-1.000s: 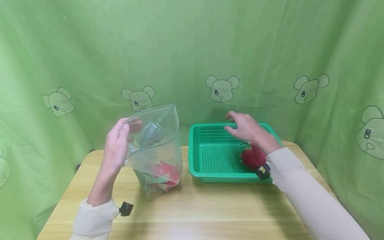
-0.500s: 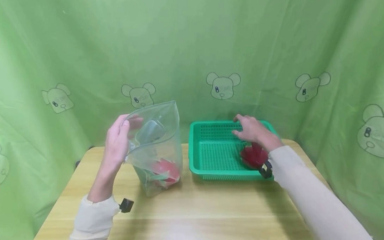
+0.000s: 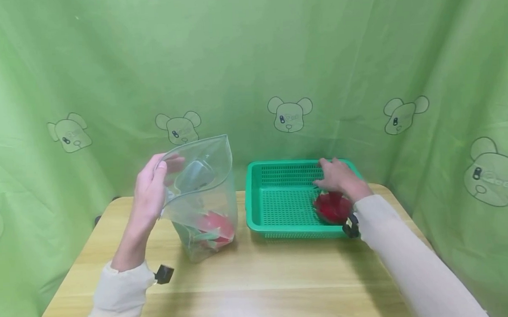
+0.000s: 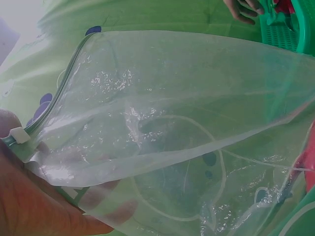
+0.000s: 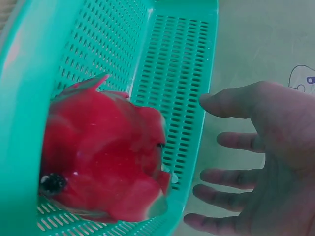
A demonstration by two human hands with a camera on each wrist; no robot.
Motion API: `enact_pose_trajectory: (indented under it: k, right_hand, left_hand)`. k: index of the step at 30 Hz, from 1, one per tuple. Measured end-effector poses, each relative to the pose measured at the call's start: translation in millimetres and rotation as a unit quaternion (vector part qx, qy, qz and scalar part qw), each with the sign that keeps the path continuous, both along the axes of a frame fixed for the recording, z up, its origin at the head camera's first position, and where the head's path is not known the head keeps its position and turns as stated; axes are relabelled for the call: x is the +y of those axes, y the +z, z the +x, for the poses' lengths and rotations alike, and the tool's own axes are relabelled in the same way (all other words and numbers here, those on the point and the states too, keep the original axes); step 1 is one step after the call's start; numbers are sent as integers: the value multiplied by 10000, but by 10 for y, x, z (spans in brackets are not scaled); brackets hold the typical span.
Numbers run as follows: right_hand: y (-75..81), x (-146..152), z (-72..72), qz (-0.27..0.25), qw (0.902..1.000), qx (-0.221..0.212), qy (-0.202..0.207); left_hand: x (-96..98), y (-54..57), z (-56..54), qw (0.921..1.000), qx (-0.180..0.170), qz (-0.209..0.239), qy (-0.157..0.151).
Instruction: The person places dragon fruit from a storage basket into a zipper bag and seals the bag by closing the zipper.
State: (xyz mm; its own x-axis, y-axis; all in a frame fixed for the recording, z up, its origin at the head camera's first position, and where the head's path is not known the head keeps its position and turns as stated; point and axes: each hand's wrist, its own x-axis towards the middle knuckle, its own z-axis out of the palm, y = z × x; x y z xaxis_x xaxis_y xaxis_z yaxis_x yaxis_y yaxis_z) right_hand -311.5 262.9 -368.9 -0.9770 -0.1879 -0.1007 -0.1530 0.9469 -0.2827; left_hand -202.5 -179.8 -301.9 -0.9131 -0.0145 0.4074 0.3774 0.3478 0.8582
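Observation:
My left hand (image 3: 151,187) grips the rim of a clear zip bag (image 3: 202,179) at its left side, thumb outside and fingers within. The bag stands upright with its mouth spread, and a red dragon fruit (image 3: 216,230) lies at its bottom. A second dragon fruit (image 5: 106,152) rests in the right end of a green plastic basket (image 3: 277,209). Over that end is my right hand (image 3: 337,176), its fingers spread and slightly bent, holding nothing. In the right wrist view these fingers (image 5: 224,196) are apart from the fruit.
The basket stands on a wooden table (image 3: 258,270), just right of the bag. A green curtain (image 3: 234,61) printed with bear heads hangs behind and at both sides. A small black camera (image 3: 163,274) sits at the left wrist.
My right hand has moved right and a little lower over the basket, closer to the fruit. The left hand keeps its grip on the bag's rim. The view has shifted slightly.

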Motion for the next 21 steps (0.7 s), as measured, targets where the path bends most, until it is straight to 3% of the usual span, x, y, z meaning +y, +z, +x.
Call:
enact_pose_trajectory:
  k: [6, 21]
  right_hand:
    - [-43, 18, 1, 185, 9991, -322, -191]
    - [-148, 55, 31, -326, 9905, -1158, -670]
  left_hand:
    - [-7, -4, 2, 10000, 8, 18, -21]
    - [-26, -13, -3, 10000, 13, -10, -8]
